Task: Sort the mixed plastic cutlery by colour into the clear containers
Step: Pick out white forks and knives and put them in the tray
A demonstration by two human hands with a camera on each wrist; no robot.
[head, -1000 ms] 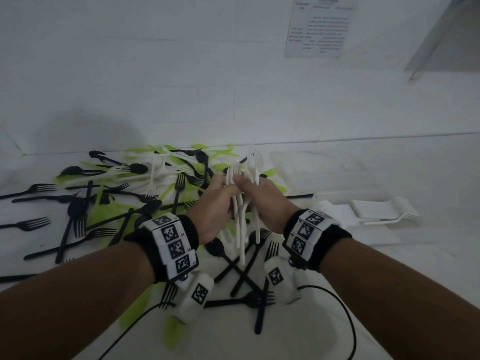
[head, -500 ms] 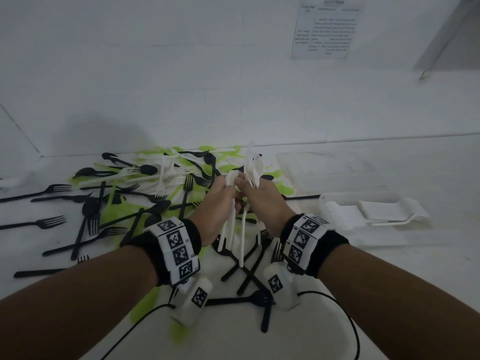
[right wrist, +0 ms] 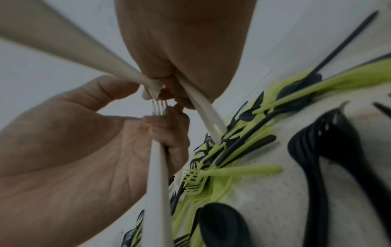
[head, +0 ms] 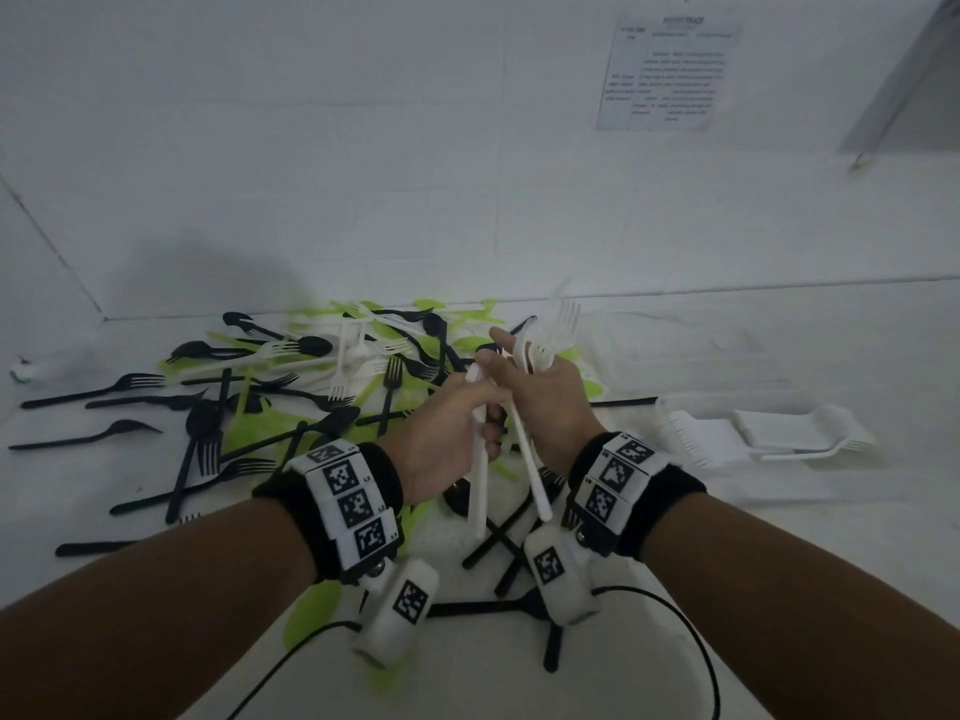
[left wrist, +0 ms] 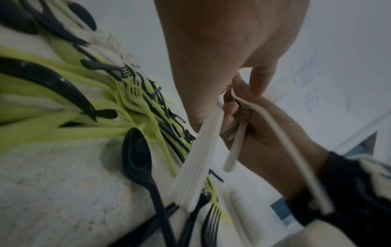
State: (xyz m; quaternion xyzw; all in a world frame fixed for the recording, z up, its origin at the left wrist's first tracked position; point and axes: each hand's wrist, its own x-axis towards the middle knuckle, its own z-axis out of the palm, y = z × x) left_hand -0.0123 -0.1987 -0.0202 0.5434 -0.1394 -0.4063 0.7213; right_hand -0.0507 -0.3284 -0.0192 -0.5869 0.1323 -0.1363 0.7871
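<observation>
Between the hands: a bunch of white cutlery (head: 522,402) is held upright above the heap, tines up, handles hanging toward the wrists.
Left hand (head: 447,439): fingers curled round a stack of white handles (left wrist: 196,160), nested and ribbed in the left wrist view.
Right hand (head: 550,402): curled round several more white forks (head: 558,330), their heads rising past the knuckles, one handle slanting down beside the left hand's stack.
Step in hand: by my reading, gathering the white pieces and squaring them into one bundle before binning; the two sets touch at the fingertips.
Next move: likely to pass everything into one grip, then carry it out to the right of the right hand, where a clear container (head: 727,439) already holds white forks; the loose handles need aligning first or one may slip out.
Left of and beyond the hands: black cutlery (head: 208,423) and green cutlery (head: 270,423) lie mixed and unsorted on the white tabletop (head: 779,563).
Hard to make out: the count of white pieces in either grip; the containers' clear walls fade into the tabletop, so their number is uncertain; both wrist views are blurred at the fingertips; pieces under the forearms are hidden.
</observation>
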